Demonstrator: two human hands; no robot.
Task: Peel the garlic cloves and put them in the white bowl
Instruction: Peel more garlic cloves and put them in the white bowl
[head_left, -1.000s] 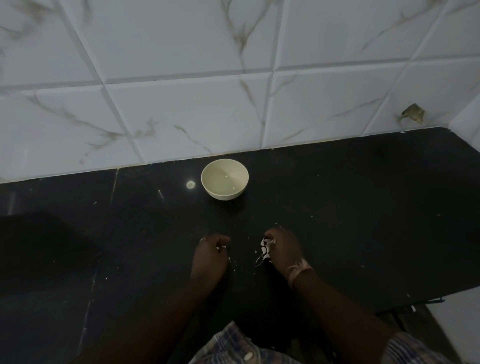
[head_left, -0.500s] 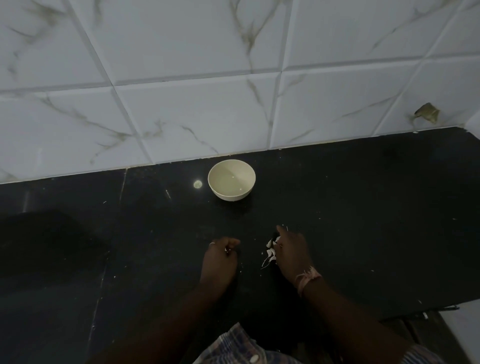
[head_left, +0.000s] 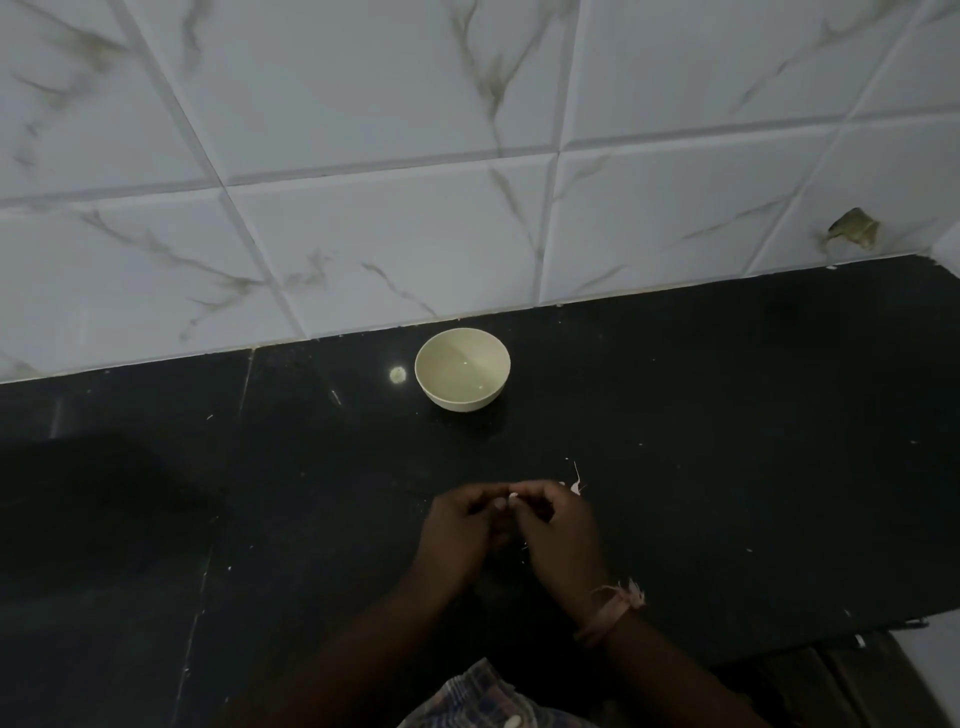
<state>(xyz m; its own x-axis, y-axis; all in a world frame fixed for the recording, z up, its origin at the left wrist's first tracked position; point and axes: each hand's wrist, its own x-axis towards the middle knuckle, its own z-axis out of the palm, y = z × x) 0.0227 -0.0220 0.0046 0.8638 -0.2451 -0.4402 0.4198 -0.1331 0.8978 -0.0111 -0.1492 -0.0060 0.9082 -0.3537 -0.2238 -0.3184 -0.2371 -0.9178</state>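
Observation:
The white bowl (head_left: 462, 369) stands on the black counter near the tiled wall and looks empty. My left hand (head_left: 460, 525) and my right hand (head_left: 558, 530) meet in front of me, well short of the bowl, fingers curled toward each other. Between the fingertips shows a small white bit of a garlic clove (head_left: 511, 498), pinched by both hands; most of it is hidden. A few pale garlic skins (head_left: 575, 486) lie on the counter just beyond my right hand.
The black counter (head_left: 727, 441) runs left and right, with its front edge at the lower right. A white marbled tile wall (head_left: 415, 234) rises right behind the bowl. Small pale flecks are scattered on the counter. A frayed pink band (head_left: 610, 610) circles my right wrist.
Both hands have lifted off the counter and come together, the right one leaving the pile of skins. They now pinch a clove between them.

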